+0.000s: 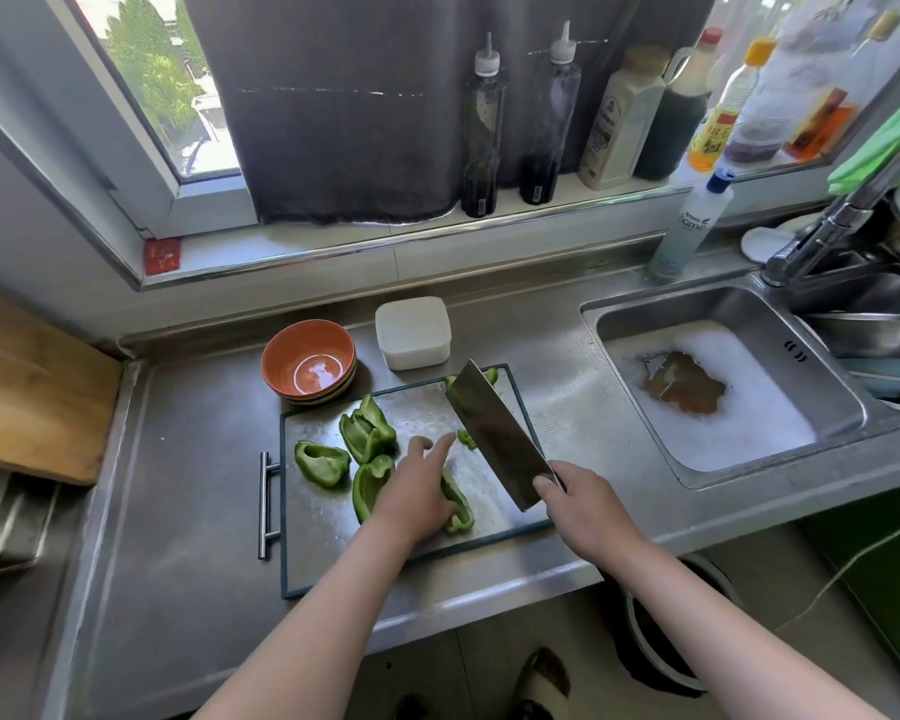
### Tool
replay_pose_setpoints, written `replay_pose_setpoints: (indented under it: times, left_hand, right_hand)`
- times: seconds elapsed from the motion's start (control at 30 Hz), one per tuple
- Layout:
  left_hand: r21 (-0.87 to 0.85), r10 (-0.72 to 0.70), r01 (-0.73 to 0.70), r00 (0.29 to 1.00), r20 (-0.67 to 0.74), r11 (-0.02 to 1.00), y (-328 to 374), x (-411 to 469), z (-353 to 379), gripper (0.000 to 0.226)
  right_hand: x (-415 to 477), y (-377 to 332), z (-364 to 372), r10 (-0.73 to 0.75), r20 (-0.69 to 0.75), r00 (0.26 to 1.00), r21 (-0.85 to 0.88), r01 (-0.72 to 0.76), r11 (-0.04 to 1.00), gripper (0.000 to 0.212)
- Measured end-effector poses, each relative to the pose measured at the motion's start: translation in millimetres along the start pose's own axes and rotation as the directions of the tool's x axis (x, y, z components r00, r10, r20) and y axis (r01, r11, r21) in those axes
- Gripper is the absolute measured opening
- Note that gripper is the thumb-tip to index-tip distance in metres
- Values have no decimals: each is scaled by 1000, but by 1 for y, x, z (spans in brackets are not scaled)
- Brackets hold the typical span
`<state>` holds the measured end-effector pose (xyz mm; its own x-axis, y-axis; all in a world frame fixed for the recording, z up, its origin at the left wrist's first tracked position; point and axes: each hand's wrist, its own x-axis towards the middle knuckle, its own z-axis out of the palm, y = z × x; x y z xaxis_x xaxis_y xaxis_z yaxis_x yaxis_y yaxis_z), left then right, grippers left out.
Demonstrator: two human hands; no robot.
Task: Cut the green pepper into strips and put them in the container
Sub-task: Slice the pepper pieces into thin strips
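Green pepper pieces (367, 433) sit on steel board (328, 532), container (412, 332) just behind board; left hand (417, 493) fingers straight, pinning one piece for slicing; right hand (585, 506) fingers grip cleaver (494, 439), held over board, ready to cut.

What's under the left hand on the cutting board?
A green pepper piece lies on the cutting board; its curled end sticks out beside the left hand. The palm covers the rest, so its full shape cannot be seen. The right hand holds a knife.

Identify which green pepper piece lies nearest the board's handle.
The lone curled pepper piece at the cutting board's left edge; the others lie further right.
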<state>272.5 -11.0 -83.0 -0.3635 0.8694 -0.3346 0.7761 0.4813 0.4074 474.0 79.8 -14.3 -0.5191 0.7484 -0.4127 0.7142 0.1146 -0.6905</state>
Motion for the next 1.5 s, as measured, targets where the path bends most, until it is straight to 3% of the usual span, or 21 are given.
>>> replay_pose_setpoints:
  times: [0.13,0.2,0.27,0.33,0.47,0.53,0.63,0.8,0.9,0.97,1.17,1.37,1.5]
  left_hand:
    - [-177,34,-37,999,-18,983,-12,6,5,78]
    - [-370,-44,2,993,-105,929,-12,4,8,73]
    - [-498,-128,23,976,-177,867,-10,1,9,53]
    - [-414,-132,36,970,-204,909,-7,-5,10,33]
    - [-20,-28,26,995,-101,999,1,-21,12,79]
    - [-63,-32,29,999,-34,998,2,-25,16,71]
    - [-103,41,-49,996,-82,993,-3,-22,14,34]
    - [48,49,-44,991,-123,998,-8,-16,10,40]
    - [111,22,4,972,-236,994,-2,-8,19,40]
    - [83,17,8,953,-304,997,-1,-2,23,25]
    - [61,33,-9,912,-409,998,-5,7,26,21]
    - [-49,22,-51,883,-468,998,-4,6,30,12]
    - [-36,38,-64,870,-491,997,-7,11,30,12]
  right_hand:
    - [-1,3,0,15,1,1000,22,-15,1000,34]
    - [-1,6,0,17,5,1000,24,-17,1000,34]
    - [0,8,-1,14,9,1000,31,-14,999,34]
    - [1,12,-1,0,13,1000,35,-1,999,34]
    - [7,16,-3,-43,43,998,6,43,999,30]
    - [11,17,-3,-69,63,996,-40,71,997,26]
    - [14,17,-1,-106,92,990,-121,117,986,19]
    - [17,18,0,-119,98,988,-171,134,976,20]
    - [19,21,1,-120,85,989,-178,134,975,20]
    - [18,22,0,-129,76,989,-161,140,977,19]
    - [21,23,0,-162,73,984,-145,171,975,17]
    - [24,26,8,-204,66,977,-278,215,936,17]
    - [22,31,14,-351,-11,936,-452,309,837,18]
